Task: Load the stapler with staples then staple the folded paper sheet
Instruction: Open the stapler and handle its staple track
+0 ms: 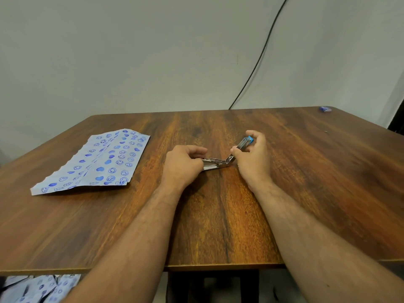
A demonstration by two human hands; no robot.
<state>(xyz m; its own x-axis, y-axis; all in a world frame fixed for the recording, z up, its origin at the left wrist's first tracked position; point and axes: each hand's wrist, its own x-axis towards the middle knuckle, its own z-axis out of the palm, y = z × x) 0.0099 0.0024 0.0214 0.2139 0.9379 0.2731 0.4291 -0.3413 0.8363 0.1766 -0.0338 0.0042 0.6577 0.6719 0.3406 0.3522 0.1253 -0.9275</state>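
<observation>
A small metal stapler point(216, 164) lies in the middle of the wooden table point(218, 215) with its blue-tipped top arm swung up and open. My left hand point(183, 164) is closed around the stapler's base at its left end. My right hand point(253, 153) pinches the raised top arm between thumb and fingers. Whether staples sit in the magazine is too small to tell. The folded paper sheet point(96, 164), pale blue with blue smileys and hearts, lies flat on the table to the left, apart from both hands.
A small blue box point(325, 109) sits at the table's far right corner. A black cable point(260, 55) runs down the wall behind the table. More patterned paper point(37, 288) lies below the near edge at lower left.
</observation>
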